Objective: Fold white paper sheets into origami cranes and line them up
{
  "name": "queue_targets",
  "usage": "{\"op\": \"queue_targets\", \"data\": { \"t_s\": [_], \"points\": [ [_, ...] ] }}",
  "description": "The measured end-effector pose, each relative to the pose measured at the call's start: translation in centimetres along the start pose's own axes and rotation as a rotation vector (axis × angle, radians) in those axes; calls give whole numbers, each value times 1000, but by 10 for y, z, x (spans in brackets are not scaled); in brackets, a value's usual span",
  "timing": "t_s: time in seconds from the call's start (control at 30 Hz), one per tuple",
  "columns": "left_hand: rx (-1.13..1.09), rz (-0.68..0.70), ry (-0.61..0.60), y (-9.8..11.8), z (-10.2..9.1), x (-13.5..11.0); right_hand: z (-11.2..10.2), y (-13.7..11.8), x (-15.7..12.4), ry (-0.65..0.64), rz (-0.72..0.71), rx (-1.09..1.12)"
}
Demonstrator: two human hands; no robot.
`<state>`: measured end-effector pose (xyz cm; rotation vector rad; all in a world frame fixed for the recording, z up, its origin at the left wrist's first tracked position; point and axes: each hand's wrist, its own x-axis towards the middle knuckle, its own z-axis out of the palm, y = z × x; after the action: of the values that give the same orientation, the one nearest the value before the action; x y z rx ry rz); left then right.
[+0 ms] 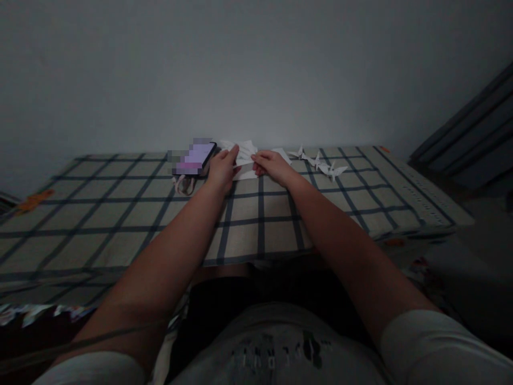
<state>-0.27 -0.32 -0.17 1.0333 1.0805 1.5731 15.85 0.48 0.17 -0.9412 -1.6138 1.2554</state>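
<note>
White folded paper (245,159) lies between my two hands on the checked tablecloth. My left hand (223,167) has its thumb and fingers closed on the paper's left side. On the right side, my right hand (272,164) pinches the edge of the paper between thumb and fingertips. Which fold each hand holds is too dim and small to make out. More white paper (281,155) shows just behind my right hand. Further right stand several folded paper cranes (318,162) in a slanting row.
A phone (196,159) with its screen lit leans to the left of my left hand, with a pale looped strap (185,185) in front. The checked tablecloth (260,224) covers the table up to the grey wall (256,69). My lap is below the near edge.
</note>
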Motion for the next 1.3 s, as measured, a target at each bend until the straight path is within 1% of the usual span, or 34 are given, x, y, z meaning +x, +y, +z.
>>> {"op": "queue_targets", "data": {
  "t_s": [0.1,0.17,0.2,0.27,0.33,0.4,0.47,0.53,0.57,0.67,0.73,0.77,0.87,0.97,1.07,1.17,1.3],
  "points": [
    [-49,-6,-13,-2,2,1,-1,2,4,105,-38,-14],
    [-97,-15,0,-4,2,3,-4,4,6,189,-59,-62],
    [-117,-27,11,-5,2,3,-6,6,7,229,-76,-114],
    [-147,-70,12,-5,2,4,-9,7,7,297,-160,-254],
    [-177,-134,-26,-3,1,3,-12,7,6,347,-219,-341],
    [-214,-200,-111,1,1,1,-12,6,4,370,-248,-376],
    [-247,-234,-207,7,2,-3,-11,3,2,347,-287,-388],
    [-269,-231,-262,12,3,-8,-8,1,-1,270,-341,-394],
    [-271,-236,-276,15,4,-9,-7,-1,-3,221,-366,-395],
    [-258,-228,-252,19,5,-12,-3,-4,-8,107,-410,-400],
    [-265,-225,-244,20,4,-10,-3,-5,-9,100,-414,-409],
    [-283,-231,-261,19,3,-9,-3,-5,-8,111,-411,-411],
    [-366,-281,-381,15,-2,-2,-7,0,-3,131,-414,-412],
    [-394,-302,-463,9,-8,5,-9,6,2,85,-421,-458],
    [-376,-276,-487,4,-11,10,-7,10,3,33,-433,-517],
    [-341,-261,-509,3,-11,11,-6,11,3,11,-454,-543],
    [-315,-300,-559,5,-9,7,-9,12,5,8,-474,-557]
  ]
}}
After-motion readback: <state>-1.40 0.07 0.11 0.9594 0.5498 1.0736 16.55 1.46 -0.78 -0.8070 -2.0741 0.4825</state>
